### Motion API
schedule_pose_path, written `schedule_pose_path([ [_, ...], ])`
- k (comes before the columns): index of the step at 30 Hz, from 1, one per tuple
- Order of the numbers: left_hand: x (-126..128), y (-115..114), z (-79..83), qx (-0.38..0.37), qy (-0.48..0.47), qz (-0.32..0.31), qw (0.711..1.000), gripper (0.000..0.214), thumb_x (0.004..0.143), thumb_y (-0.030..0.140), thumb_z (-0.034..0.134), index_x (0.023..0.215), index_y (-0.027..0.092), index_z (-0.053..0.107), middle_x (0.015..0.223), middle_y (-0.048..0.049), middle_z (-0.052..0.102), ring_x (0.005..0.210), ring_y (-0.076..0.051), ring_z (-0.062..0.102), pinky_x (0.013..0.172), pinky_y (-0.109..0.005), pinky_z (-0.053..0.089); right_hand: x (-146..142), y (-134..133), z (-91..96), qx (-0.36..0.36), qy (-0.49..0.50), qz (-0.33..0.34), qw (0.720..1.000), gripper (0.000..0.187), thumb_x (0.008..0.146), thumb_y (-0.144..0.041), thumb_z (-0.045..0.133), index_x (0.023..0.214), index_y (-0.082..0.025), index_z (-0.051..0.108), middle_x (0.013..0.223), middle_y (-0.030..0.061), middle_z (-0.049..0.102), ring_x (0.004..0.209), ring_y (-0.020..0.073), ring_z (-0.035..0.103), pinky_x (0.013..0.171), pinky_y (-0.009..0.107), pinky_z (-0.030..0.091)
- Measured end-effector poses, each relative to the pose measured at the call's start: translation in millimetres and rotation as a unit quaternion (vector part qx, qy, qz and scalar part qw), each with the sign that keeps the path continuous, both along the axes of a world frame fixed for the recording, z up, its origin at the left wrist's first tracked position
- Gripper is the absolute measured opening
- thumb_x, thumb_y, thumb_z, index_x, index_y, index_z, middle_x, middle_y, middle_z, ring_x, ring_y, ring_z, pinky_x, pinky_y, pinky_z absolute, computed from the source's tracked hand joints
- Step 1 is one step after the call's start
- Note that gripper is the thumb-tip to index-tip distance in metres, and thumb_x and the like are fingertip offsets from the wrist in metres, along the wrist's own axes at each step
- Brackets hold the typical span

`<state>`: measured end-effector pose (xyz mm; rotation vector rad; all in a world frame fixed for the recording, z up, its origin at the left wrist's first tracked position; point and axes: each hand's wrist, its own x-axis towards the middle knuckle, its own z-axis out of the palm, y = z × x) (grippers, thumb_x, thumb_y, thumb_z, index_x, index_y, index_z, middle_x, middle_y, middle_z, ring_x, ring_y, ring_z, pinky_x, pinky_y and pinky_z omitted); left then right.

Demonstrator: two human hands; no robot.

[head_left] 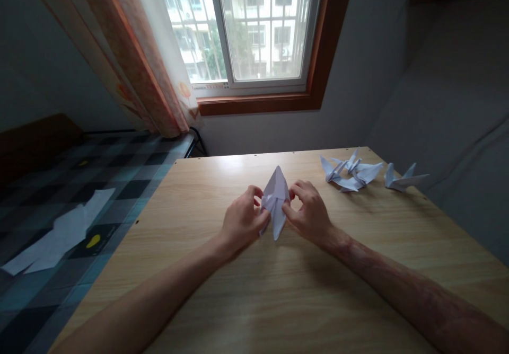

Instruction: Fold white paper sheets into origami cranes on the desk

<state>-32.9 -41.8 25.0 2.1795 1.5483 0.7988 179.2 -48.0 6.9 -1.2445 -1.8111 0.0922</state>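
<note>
A piece of folded white paper (277, 187), diamond-shaped with pointed ends, is held up over the middle of the wooden table (191, 290). My left hand (243, 216) pinches its left edge between thumb and fingers. On the opposite edge my right hand (310, 211) grips it the same way, the thumb on the near face. One point of the paper faces away from me and the other hangs down toward me. The side turned from me is hidden.
Several folded paper cranes (350, 171) sit together at the table's back right, and another crane (403, 178) stands near the right edge. Left of the table is a bed with a checked cover (131, 184), where white paper strips (67, 232) lie. A curtain (135, 52) hangs beside the window (262, 31).
</note>
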Motion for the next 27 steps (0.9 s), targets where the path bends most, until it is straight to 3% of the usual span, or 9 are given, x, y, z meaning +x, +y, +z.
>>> schedule_pose_path([
  [5,-5.6,6.5,7.9,0.035,0.051,0.016,0.998,0.014,0.096,0.033,0.07,0.107,0.027,0.063,0.085,0.0006,0.077,0.066,-0.021,0.07,0.064,-0.03,0.04,9.0,7.8,6.4,-0.059,-0.006,-0.011,0.998,0.021,0.081,-0.021,0.065,0.072,-0.026,0.047,0.073,-0.0005,0.057,0.073,0.0218,0.055,0.074,0.036,0.041],
  [9,-13.3,17.5,12.5,0.072,0.069,0.021,0.995,0.022,0.097,0.031,0.068,0.118,0.026,0.062,0.099,-0.0021,0.081,0.073,-0.022,0.074,0.065,-0.03,0.041,19.7,13.5,18.1,-0.15,0.013,-0.01,0.988,0.014,0.082,-0.027,0.065,0.071,-0.025,0.056,0.069,-0.0009,0.064,0.065,0.0196,0.059,0.065,0.032,0.04],
  [12,-18.4,23.9,16.7,0.08,0.093,0.013,0.992,0.025,0.099,0.028,0.063,0.125,0.027,0.063,0.104,-0.0019,0.083,0.074,-0.022,0.074,0.064,-0.03,0.038,26.1,16.3,26.3,-0.165,0.02,-0.01,0.986,0.014,0.082,-0.029,0.066,0.071,-0.025,0.059,0.066,-0.0014,0.067,0.062,0.0191,0.061,0.062,0.031,0.039],
  [16,-22.6,28.2,19.9,0.066,0.091,-0.001,0.994,0.016,0.103,0.037,0.063,0.114,0.028,0.069,0.091,0.0004,0.081,0.069,-0.02,0.07,0.063,-0.029,0.036,29.8,19.9,28.6,-0.19,0.077,-0.004,0.979,0.015,0.082,-0.03,0.067,0.072,-0.025,0.058,0.064,-0.0015,0.068,0.059,0.0191,0.064,0.058,0.029,0.04],
  [21,-23.5,30.6,19.6,0.005,-0.015,-0.019,1.0,0.022,0.098,0.046,0.072,0.104,0.025,0.071,0.077,0.0017,0.076,0.064,-0.018,0.065,0.062,-0.026,0.037,28.7,27.5,16.4,-0.269,0.253,0.048,0.928,0.021,0.082,-0.037,0.073,0.086,-0.025,0.057,0.067,-0.0002,0.076,0.057,0.0209,0.072,0.061,0.029,0.047],
  [24,-23.6,31.4,20.1,-0.008,-0.047,-0.028,0.998,0.018,0.094,0.041,0.075,0.095,0.023,0.071,0.078,0.0011,0.074,0.065,-0.017,0.064,0.061,-0.026,0.038,26.4,30.9,9.7,-0.302,0.343,0.078,0.886,0.039,0.074,-0.044,0.082,0.093,-0.025,0.053,0.074,0.0012,0.079,0.058,0.0209,0.072,0.063,0.03,0.05],
  [27,-24.9,32.2,22.9,-0.006,-0.026,-0.014,1.0,0.009,0.089,0.03,0.074,0.091,0.023,0.069,0.081,0.0016,0.073,0.067,-0.016,0.063,0.064,-0.027,0.039,25.2,31.9,6.5,-0.311,0.363,0.09,0.874,0.045,0.07,-0.04,0.085,0.097,-0.025,0.052,0.075,-0.0005,0.078,0.058,0.0194,0.069,0.062,0.03,0.05],
])
